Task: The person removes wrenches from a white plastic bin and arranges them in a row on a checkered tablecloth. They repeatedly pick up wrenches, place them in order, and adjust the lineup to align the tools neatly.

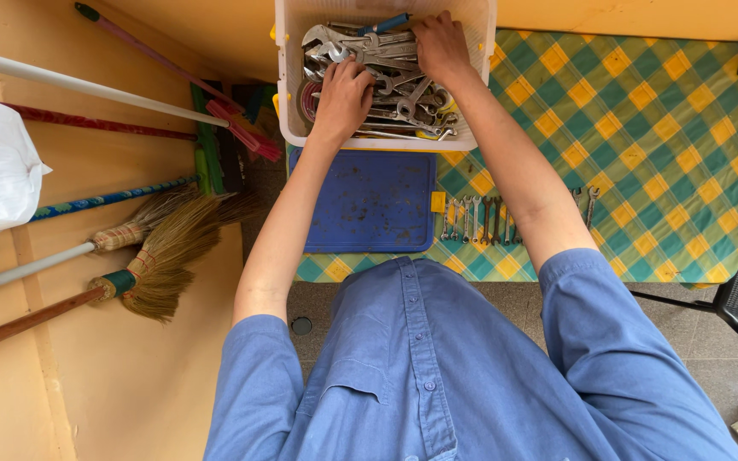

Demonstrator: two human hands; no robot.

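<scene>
On the checked tablecloth (642,128), white bin (292,77) of wrenches (395,85); left hand (343,98) and right hand (442,47) dig inside, grips unclear. Blue lid (369,201), wrench row (476,220) just beside; brooms (155,248) left.

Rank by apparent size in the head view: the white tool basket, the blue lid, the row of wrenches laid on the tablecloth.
1. White tool basket, though it may sit nearer the camera.
2. Blue lid, close behind.
3. Row of wrenches, clearly smallest.
</scene>
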